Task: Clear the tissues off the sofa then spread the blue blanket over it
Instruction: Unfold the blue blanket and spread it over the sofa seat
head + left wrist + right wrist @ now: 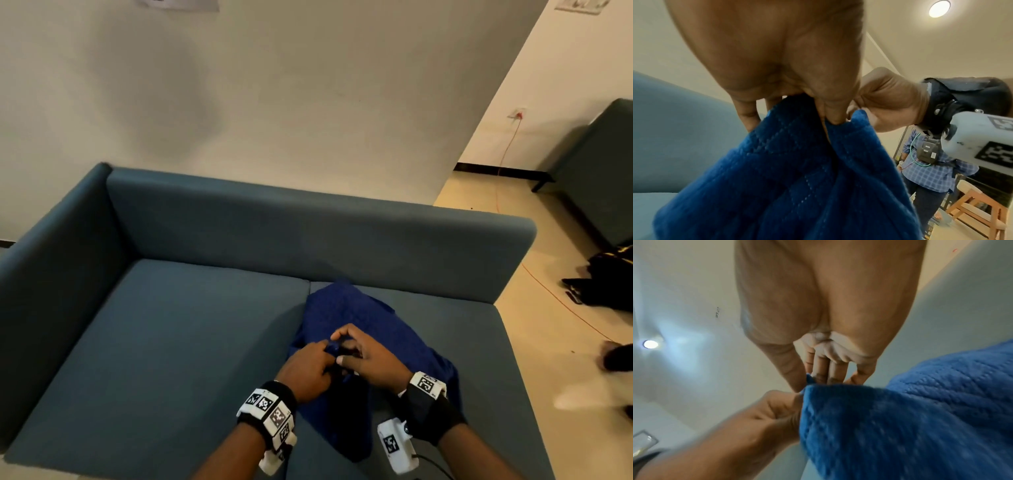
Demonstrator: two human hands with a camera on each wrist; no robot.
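Now, step: opening out the blue blanket (373, 329), which lies bunched on the right seat cushion of the sofa (191, 329); no tissues show on the seat.
Left hand (305, 371): pinches a blanket edge between thumb and fingers.
Right hand (364, 358): pinches the same edge, touching the left.
Grip advice: probably slide the hands apart along the hem to find two corners before lifting.
Risk: a thick quilted fold may hide a second layer, so the blanket could open only halfway.
Spread: lift, then lay toward the left cushion.
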